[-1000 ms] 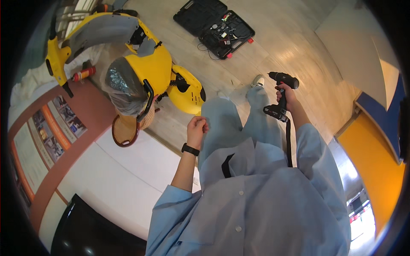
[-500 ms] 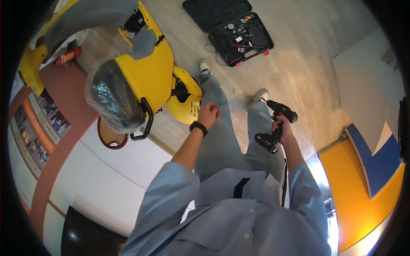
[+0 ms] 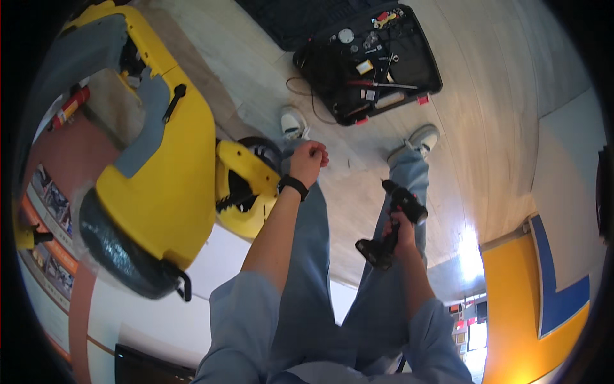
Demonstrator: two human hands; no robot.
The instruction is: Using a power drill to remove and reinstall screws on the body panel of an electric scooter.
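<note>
- Cordless drill (image 3: 391,225), black, gripped by the handle in the right hand (image 3: 401,232), fingers wrapped tight round it, held low in front of the right thigh with the chuck pointing away toward the floor
- Not touching any workpiece; well apart from the yellow machine, so no drilling or driving under way by the look of it
- Left hand (image 3: 309,160) curled into a loose fist, holding nothing visible, raised over the left knee just beside the small yellow cover (image 3: 244,187); black wristband (image 3: 293,185) on that wrist
- Large yellow and grey machine (image 3: 150,160) to the left, standing on the floor, with a dark rounded front and a black handle low on it
- Open black tool case (image 3: 368,61) lying on the pale wooden floor (image 3: 473,115) ahead of the feet, bits and small parts still in their slots; thin cable trailing beside it
- Judged early or between steps: tool in hand and ready, case opened, machine not yet engaged; bringing the drill to the machine seemingly still to come
- Pale blue sleeves and trousers, light shoes below
</note>
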